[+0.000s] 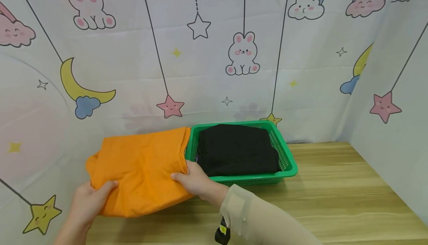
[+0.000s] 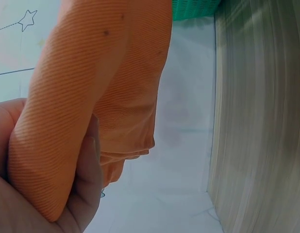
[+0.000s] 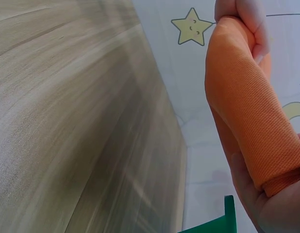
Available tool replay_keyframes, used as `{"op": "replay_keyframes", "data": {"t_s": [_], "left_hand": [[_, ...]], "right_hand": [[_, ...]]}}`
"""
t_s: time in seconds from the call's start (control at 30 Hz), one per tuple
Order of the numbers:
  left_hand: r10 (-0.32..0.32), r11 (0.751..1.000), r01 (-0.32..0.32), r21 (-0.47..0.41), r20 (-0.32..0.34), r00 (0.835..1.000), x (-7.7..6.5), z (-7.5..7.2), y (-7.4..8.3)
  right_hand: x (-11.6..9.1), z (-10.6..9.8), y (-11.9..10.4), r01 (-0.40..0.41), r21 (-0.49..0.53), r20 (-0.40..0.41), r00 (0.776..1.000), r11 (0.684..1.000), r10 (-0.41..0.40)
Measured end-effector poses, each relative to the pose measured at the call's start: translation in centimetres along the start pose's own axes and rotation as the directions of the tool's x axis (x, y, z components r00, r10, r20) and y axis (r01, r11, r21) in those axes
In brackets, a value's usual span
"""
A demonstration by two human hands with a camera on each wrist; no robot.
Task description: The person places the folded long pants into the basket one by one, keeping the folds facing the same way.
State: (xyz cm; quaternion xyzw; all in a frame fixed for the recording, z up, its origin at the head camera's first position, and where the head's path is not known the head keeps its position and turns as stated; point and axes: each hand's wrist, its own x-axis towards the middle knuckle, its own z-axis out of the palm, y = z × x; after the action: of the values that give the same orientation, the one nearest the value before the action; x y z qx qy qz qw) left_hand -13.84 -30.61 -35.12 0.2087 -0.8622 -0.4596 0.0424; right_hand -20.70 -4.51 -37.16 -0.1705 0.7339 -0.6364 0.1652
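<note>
A folded orange cloth (image 1: 143, 167), perhaps a garment, is held up off the wooden surface between both hands. My left hand (image 1: 87, 202) grips its lower left edge, thumb on top and fingers underneath. At the right edge, my right hand (image 1: 195, 180) pinches the folded layers the same way. Both wrist views show fingers wrapped around the thick folds of the orange cloth (image 2: 67, 111). Just right of it stands a green plastic basket (image 1: 290, 163), where a folded black cloth (image 1: 237, 150) lies. The orange cloth's right edge overlaps the basket's left rim in the head view.
The basket rests on a wood-grain tabletop (image 1: 334, 189), close to a back wall covered by a printed curtain (image 1: 207, 74). Another curtained wall (image 1: 401, 144) borders the table on the right. A small black object with a yellow mark (image 1: 223, 233) shows beside the right sleeve.
</note>
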Motion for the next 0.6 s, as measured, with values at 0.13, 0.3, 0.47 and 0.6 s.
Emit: {"op": "replay_keyframes", "data": {"t_s": [0.13, 0.3, 0.47, 0.6], "left_hand": [[0.005, 1.000, -0.005, -0.008, 0.005, 1.000, 0.00, 0.05, 0.15], [0.017, 1.000, -0.017, -0.008, -0.005, 1.000, -0.07, 0.14, 0.37], [0.029, 1.000, -0.029, -0.011, -0.009, 1.000, -0.16, 0.21, 0.57], [0.032, 0.999, -0.032, -0.006, -0.007, 0.999, -0.22, 0.23, 0.74]], "right_hand": [[0.02, -0.19, -0.14, 0.000, -0.001, 0.003, 1.000, 1.000, 0.000], [0.08, -0.40, -0.24, 0.002, -0.003, 0.006, 1.000, 1.000, -0.002], [0.07, -0.62, -0.28, 0.010, -0.010, 0.010, 1.000, 1.000, -0.010], [0.09, -0.80, -0.32, 0.023, -0.009, 0.011, 1.000, 1.000, -0.023]]}}
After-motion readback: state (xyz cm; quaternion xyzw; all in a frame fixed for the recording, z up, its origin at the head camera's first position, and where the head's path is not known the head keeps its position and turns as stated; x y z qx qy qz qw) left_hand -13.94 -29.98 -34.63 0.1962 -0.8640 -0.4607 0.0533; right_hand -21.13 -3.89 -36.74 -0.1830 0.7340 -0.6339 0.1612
